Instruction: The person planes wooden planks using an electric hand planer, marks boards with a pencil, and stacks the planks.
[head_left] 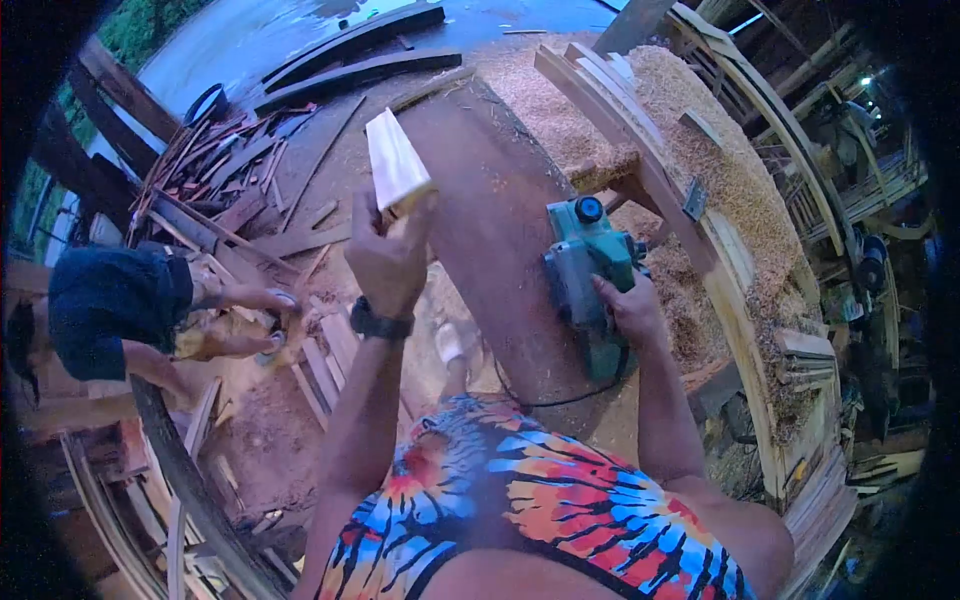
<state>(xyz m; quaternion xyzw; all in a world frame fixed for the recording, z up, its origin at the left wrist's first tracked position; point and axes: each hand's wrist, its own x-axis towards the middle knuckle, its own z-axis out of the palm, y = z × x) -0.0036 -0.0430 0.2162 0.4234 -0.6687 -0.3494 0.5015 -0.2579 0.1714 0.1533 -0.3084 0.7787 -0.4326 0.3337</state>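
My left hand (388,250), with a dark watch on its wrist, is closed around the lower end of a pale wood block (398,165). The block is raised and points away from me. My right hand (630,305) grips the handle of a green electric planer (590,265). The planer sits on the right side of a wide brown board (480,210), and its black cord (550,403) loops across the near end of the board.
Wood shavings (700,130) heap up at the right around a long timber beam (690,235). Scrap wood (235,175) is piled at the left, where another person (120,310) in dark shorts bends over. Dark curved timbers (355,60) lie at the far end.
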